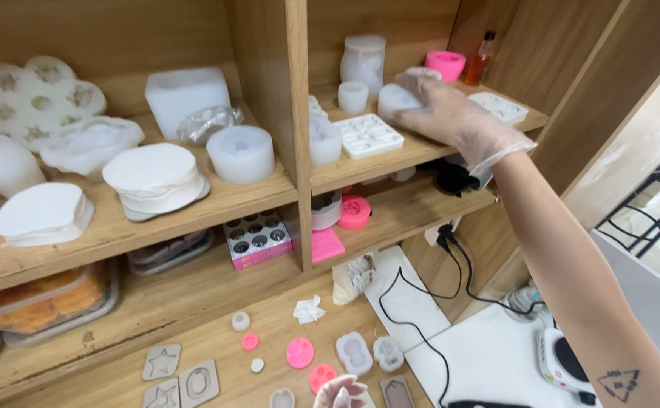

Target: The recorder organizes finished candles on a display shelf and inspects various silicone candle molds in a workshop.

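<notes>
— Where's your right hand (pixel 451 113) just now?

— Up at the top shelf (pixel 420 151), gloved, fingers curled over a round white mould (pixel 396 100). You're gripping it from above and from the right; it sits under your fingertips, close to the front edge.

— What crowds it?

— A flat white tray mould (pixel 367 136) lies just to its left, a small white cup (pixel 352 97) stands behind that, and a pink cup (pixel 445 65) stands further back. The open room is toward you, past the shelf's front edge.

— And your left hand (pixel 341 393)?

— Low at the bottom edge of view, above the table (pixel 269 347), well apart from the shelf. It seems to pinch something pale, but I cannot tell what, nor how firmly.
</notes>
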